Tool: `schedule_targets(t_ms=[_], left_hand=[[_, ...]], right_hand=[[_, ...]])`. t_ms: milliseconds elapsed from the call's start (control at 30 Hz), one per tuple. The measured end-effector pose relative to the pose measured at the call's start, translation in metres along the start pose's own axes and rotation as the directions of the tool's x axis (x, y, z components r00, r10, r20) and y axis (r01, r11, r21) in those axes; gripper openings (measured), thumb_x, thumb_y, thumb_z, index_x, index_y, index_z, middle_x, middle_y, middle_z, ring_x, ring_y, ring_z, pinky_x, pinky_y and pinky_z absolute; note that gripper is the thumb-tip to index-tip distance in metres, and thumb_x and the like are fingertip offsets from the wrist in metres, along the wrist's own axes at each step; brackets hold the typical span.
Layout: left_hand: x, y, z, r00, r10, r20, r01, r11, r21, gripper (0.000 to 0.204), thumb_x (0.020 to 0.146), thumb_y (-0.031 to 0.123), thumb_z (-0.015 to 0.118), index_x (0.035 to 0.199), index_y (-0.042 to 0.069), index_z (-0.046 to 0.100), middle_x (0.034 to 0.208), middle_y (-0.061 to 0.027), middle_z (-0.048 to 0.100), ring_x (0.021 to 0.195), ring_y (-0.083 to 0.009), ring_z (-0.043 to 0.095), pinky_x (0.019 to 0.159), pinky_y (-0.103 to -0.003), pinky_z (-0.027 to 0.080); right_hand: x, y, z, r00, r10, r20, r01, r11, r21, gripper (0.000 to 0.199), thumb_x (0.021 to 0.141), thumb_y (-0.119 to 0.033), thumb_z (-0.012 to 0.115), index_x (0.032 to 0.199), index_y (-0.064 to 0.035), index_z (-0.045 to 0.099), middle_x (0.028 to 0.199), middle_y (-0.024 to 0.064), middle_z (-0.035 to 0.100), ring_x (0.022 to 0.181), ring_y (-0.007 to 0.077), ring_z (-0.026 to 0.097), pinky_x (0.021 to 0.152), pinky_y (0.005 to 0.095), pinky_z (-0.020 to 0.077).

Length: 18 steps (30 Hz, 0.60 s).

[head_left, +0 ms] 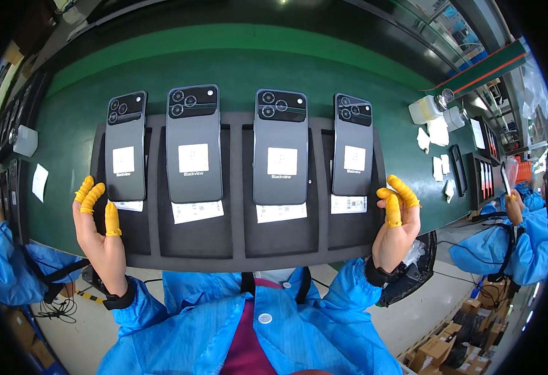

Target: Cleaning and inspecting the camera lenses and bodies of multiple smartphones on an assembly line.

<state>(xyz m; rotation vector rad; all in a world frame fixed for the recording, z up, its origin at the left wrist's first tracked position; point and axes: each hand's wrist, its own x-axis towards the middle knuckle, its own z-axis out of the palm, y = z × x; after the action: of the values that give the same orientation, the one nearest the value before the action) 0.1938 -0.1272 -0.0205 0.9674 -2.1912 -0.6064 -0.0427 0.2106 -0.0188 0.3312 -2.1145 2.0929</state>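
Note:
A black foam tray (239, 232) with several compartments lies in front of me at the table's near edge. On it rest several dark grey phones, backs up: the far-left phone (126, 181), the second phone (194, 185), the third phone (280, 190) and the far-right phone (353, 180). Each has a white square sticker and a camera block at its far end. My left hand (99, 234) is closed on the tray's left side, thumb inward and fingers outside. At the right side my right hand (400, 228) is closed about the edge. Yellow finger cots cover several fingertips.
White labelled papers (282, 212) stick out under the phones. A white bottle (425, 110) and paper scraps (437, 131) are on the green table (224, 62) at the right. Black trays (483, 178) stand farther right. Co-workers in blue sleeves (505, 244) sit on both sides.

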Motion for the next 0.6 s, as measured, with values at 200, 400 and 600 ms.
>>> schedule_targets(t_ms=[200, 400, 600], left_hand=[[0.0005, -0.0015, 0.0007, 1.000, 0.023, -0.006, -0.023, 1.000, 0.015, 0.030, 0.093, 0.004, 0.056, 0.121, -0.004, 0.058, 0.132, -0.0128, 0.056, 0.121, -0.0260, 0.053, 0.107, -0.033, 0.035], [0.0020, 0.0002, 0.0012, 1.000, 0.001, 0.000, -0.001, 0.999, 0.032, 0.029, 0.093, 0.004, 0.056, 0.120, -0.004, 0.058, 0.132, -0.0124, 0.056, 0.121, -0.0254, 0.053, 0.107, -0.032, 0.035], [0.0017, 0.0002, -0.0008, 0.999, 0.035, 0.002, -0.035, 0.999, 0.040, 0.028, 0.092, 0.003, 0.056, 0.120, -0.004, 0.058, 0.131, -0.0121, 0.056, 0.120, -0.0251, 0.054, 0.106, -0.032, 0.036]], right_hand=[[-0.0002, -0.0024, 0.0016, 1.000, -0.016, 0.009, 0.016, 1.000, 0.006, 0.029, 0.095, -0.003, 0.060, 0.122, 0.0048, 0.056, 0.117, 0.0151, 0.064, 0.100, 0.0198, 0.064, 0.082, 0.0264, 0.0515], [0.0021, 0.0012, 0.0010, 1.000, -0.004, 0.011, 0.004, 1.000, 0.029, 0.029, 0.095, -0.002, 0.060, 0.122, 0.0050, 0.056, 0.118, 0.0151, 0.064, 0.100, 0.0197, 0.064, 0.082, 0.0266, 0.0518], [0.0012, -0.0034, 0.0045, 1.000, 0.009, 0.000, -0.009, 1.000, 0.005, 0.028, 0.094, -0.001, 0.060, 0.121, 0.0057, 0.057, 0.116, 0.0146, 0.064, 0.099, 0.0198, 0.064, 0.081, 0.0268, 0.0518]])
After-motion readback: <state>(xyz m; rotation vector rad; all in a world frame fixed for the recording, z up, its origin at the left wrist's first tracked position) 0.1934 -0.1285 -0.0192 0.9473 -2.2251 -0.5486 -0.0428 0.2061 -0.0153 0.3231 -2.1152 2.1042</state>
